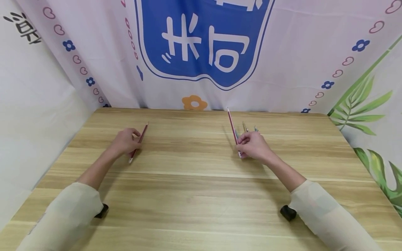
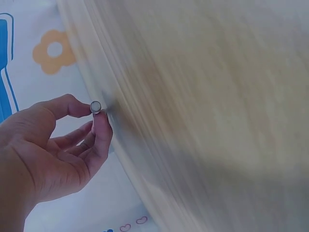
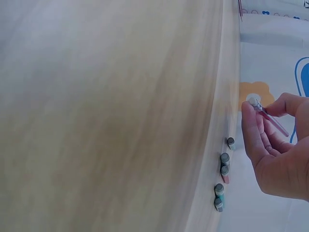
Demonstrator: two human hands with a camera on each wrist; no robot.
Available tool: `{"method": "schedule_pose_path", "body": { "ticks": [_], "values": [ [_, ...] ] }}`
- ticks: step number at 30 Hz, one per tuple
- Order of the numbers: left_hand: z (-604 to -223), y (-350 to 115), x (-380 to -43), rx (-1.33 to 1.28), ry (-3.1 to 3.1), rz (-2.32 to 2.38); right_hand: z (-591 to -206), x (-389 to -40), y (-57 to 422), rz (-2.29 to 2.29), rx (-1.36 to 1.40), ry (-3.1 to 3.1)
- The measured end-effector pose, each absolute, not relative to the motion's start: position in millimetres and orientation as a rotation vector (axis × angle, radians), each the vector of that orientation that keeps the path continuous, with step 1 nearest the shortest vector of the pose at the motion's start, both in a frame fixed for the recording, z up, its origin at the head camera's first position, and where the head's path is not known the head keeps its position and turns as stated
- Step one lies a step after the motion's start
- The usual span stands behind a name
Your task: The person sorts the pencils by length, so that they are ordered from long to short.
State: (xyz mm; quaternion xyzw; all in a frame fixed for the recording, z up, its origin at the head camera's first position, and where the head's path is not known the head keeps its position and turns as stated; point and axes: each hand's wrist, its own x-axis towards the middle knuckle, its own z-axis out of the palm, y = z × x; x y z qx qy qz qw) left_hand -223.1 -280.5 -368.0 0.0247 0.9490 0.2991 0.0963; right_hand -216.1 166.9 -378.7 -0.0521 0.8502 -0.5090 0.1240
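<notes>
Above the far right part of the wooden table (image 1: 188,209), a dark red pencil (image 1: 232,126) slants with its tip toward the back, pinched between the thumb and fingers of the person's right hand (image 1: 253,144) close to its pale end. Well apart on the left side, a second red pencil (image 1: 143,133) is grasped the same way by the left hand (image 1: 126,141), near its middle, tip pointing to the back and slightly right; whether it touches the wood is hard to tell from these angles. Under and just beyond the right hand lies a loose group of other pencils (image 3: 224,170) on the table, their round ends showing side by side in the right wrist view, with narrow gaps between some of them. Both forearms reach forward from pale sleeves, the left sleeve (image 1: 69,209) and the right sleeve (image 1: 329,212), each with a small black object (image 1: 288,212) near its edge. Behind the table's far edge hangs a pinkish-white curtain (image 1: 298,42) bearing a blue badge (image 1: 194,68) with white characters and an orange flower (image 1: 186,103); green leaves (image 1: 372,101) decorate the white surface at the right.
</notes>
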Motion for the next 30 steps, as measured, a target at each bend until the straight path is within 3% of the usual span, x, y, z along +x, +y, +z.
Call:
{"method": "schedule_pose_path", "body": {
  "ticks": [30],
  "values": [
    [-368.2, -295.2, -215.7, 0.058, 2.632, 0.959, -377.6, -219.9, 149.7, -1.51, -0.173, 2.399]
  ]
}}
